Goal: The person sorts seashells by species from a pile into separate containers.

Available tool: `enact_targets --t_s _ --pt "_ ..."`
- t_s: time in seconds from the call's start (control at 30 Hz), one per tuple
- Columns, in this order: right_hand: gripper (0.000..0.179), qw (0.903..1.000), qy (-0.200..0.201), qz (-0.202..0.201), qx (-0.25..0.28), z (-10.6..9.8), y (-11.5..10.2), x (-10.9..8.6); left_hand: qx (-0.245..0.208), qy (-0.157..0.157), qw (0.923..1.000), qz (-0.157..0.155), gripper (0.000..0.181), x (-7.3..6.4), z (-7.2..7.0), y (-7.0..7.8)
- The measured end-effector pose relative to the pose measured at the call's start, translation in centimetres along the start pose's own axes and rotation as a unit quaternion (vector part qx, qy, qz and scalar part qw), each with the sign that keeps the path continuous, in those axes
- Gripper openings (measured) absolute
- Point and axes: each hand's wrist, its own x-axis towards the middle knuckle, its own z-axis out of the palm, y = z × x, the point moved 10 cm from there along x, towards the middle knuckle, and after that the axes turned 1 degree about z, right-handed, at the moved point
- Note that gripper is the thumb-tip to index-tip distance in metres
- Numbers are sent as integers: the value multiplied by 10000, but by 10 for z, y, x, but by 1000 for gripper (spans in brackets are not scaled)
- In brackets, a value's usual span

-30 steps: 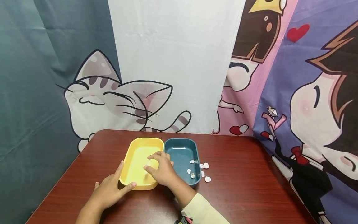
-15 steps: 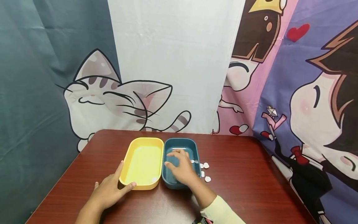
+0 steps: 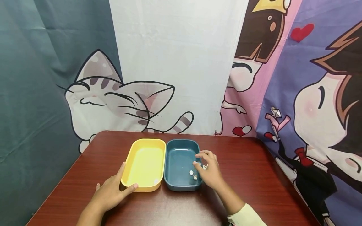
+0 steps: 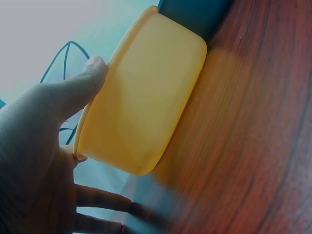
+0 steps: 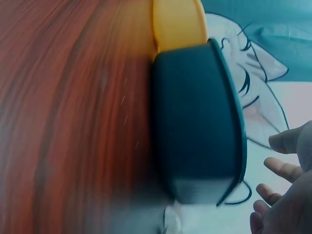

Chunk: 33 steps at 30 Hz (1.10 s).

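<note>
In the head view, we lose part of the rim of the blue tray (image 3: 182,189) at three o'clock behind the right hand (image 3: 210,172). That tray's pale pieces (image 3: 195,177), and the speck (image 3: 155,181) at five o'clock in the yellow tray (image 3: 143,164), we find too small to identify. The right wrist view blurs a whitish shape (image 5: 172,221) at six o'clock; the left wrist view crops the left hand (image 4: 41,131) at nine.

The head view looked forward and down at the surface (image 3: 249,179); close, low wrist views faced and shared the yellow tray (image 4: 141,92) and blue tray (image 5: 195,122), the latter at the left's one o'clock.
</note>
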Motion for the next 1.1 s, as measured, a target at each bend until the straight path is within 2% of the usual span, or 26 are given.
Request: enact_targets --t_s 0.23,0.57,0.77,0.9,1.0,1.1 --pt "23 9995 261 127 -111 -21 29 -1 -11 -2 10000 3 121 -1 0 -1" --pt "24 9976 560 405 -13 -38 66 -5 -7 47 10000 45 121 -1 0 1" --pt "24 9973 590 443 22 -37 90 -4 -27 45 10000 81 120 -1 0 3" --pt "26 9968 397 671 161 -29 110 -6 -29 57 9999 85 121 -2 -1 5" --pt "28 9968 262 755 -3 -24 120 -6 -27 62 9999 80 121 -3 -2 5" --pt "29 9978 181 572 -291 -22 121 -5 -33 53 10000 65 121 -3 -2 4"
